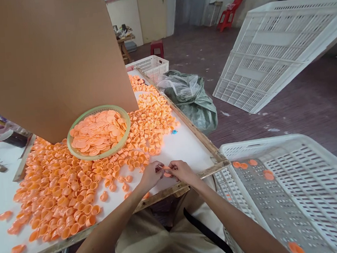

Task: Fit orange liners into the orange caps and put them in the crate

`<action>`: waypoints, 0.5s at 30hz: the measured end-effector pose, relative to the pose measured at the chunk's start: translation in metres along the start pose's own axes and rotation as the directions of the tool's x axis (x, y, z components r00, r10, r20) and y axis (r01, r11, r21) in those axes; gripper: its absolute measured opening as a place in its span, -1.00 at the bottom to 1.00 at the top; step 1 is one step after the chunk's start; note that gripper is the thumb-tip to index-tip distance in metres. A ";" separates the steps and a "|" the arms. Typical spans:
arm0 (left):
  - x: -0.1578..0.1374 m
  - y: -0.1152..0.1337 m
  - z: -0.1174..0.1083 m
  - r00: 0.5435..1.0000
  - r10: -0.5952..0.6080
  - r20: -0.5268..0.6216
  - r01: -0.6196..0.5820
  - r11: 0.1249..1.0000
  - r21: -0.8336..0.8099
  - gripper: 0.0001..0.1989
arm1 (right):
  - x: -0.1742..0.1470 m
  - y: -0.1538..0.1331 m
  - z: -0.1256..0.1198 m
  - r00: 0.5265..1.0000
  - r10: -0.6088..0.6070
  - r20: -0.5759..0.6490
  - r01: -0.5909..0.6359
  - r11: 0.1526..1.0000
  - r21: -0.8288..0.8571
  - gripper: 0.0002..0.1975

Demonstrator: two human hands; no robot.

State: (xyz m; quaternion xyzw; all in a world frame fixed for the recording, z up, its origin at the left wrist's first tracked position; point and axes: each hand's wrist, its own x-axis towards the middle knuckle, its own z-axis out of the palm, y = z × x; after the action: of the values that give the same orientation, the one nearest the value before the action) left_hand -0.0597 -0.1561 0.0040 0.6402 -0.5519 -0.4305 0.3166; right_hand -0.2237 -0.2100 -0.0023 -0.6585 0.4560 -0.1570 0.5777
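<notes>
Close to the table's front edge, my left hand (152,176) and my right hand (181,170) meet around a small orange plastic piece (167,172). Fingertips of both hands pinch it from either side and hide part of its shape. Left of my hands spreads a large heap of orange plastic cups (70,190) on the white tabletop (173,153). A round pale green basket (128,136) rests among the cups, filled with flat orange discs (98,130).
A tall brown cardboard sheet (50,62) stands behind the basket. At my right is a white plastic crate (317,176) with a few orange pieces inside. Tilted stacked crates (280,49) and a green sack (196,104) stand farther off. A wooden rim (186,127) borders the table.
</notes>
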 end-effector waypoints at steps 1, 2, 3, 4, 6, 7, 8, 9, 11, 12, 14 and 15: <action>0.001 0.000 0.000 1.000 0.000 0.006 0.000 1.000 -0.004 -0.84 | 0.000 0.001 -0.001 1.000 -0.006 -0.002 0.006 1.000 0.006 -0.82; 0.001 -0.001 -0.001 1.000 0.002 0.014 -0.001 1.000 -0.005 -0.84 | 0.000 0.001 -0.002 1.000 -0.016 -0.006 0.016 1.000 0.013 -0.82; 0.002 -0.001 -0.001 1.000 0.004 0.025 -0.004 1.000 -0.007 -0.84 | 0.001 0.003 -0.003 1.000 -0.027 -0.010 0.027 0.999 0.020 -0.83; 0.002 0.000 -0.001 0.999 0.005 0.038 -0.005 1.000 -0.013 -0.85 | 0.001 0.004 -0.003 0.999 -0.035 -0.017 0.036 0.999 0.029 -0.84; 0.003 0.000 -0.002 0.999 -0.007 0.054 0.009 0.999 -0.043 -0.85 | 0.003 0.008 -0.003 0.999 -0.045 -0.021 0.046 0.998 0.053 -0.86; 0.003 0.001 -0.002 0.998 -0.020 0.058 0.024 0.998 -0.066 -0.85 | 0.004 0.009 -0.002 0.999 -0.046 -0.020 0.048 0.997 0.065 -0.88; 0.004 0.002 -0.002 0.998 -0.034 0.060 0.040 0.995 -0.092 -0.86 | 0.005 0.011 -0.002 0.999 -0.045 -0.020 0.046 0.996 0.074 -0.89; 0.004 0.003 -0.002 0.997 -0.049 0.062 0.056 0.991 -0.119 -0.86 | 0.006 0.012 -0.001 0.999 -0.042 -0.020 0.043 0.996 0.080 -0.91; 0.004 0.005 -0.001 0.995 -0.075 0.072 0.086 0.982 -0.166 -0.85 | 0.007 0.011 0.001 0.999 -0.032 -0.028 0.035 0.996 0.085 -0.93; 0.004 0.007 -0.002 0.993 -0.084 0.079 0.097 0.979 -0.180 -0.85 | 0.007 0.010 0.002 0.999 -0.022 -0.033 0.025 0.996 0.088 -0.93; 0.005 0.010 -0.002 0.992 -0.099 0.083 0.113 0.976 -0.185 -0.85 | 0.007 0.006 0.003 0.999 0.003 -0.038 0.001 0.995 0.101 -0.90; 0.005 0.011 -0.002 0.991 -0.104 0.083 0.118 0.976 -0.181 -0.86 | 0.006 0.004 0.003 0.999 0.014 -0.040 -0.010 0.994 0.109 -0.89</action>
State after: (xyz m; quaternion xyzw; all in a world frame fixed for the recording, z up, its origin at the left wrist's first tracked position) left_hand -0.0624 -0.1637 0.0135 0.6217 -0.4840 -0.5201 0.3299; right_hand -0.2199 -0.2129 -0.0086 -0.6201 0.4623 -0.1912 0.6043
